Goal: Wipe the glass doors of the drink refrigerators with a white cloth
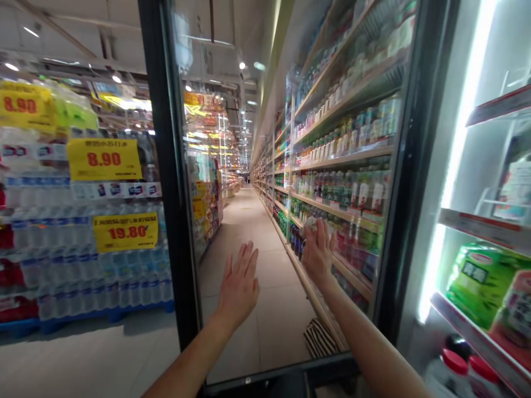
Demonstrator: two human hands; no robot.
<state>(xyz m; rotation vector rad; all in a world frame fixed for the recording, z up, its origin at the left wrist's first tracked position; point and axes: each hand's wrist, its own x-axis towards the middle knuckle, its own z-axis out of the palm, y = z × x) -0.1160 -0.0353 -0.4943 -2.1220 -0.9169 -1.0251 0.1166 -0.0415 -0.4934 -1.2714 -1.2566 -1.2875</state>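
A tall glass door (253, 326) with a black frame (170, 166) stands in front of me. My left hand (238, 282) is open, fingers stretched out and palm toward the lower middle of the pane; whether it touches the glass I cannot tell. Farther right and a little higher, my right hand (317, 251) presses a small whitish wad (312, 224), like a crumpled cloth, toward the pane. Most of the wad is hidden behind the fingers.
Right of the door are lit cooler shelves (468, 326) with green packages (477, 282) and red-capped bottles (452, 362). Stacked water bottles (95, 293) with yellow price signs (103, 159) stand left. Bottle-filled shelves (344, 160) and a striped item (319, 338) show in the pane.
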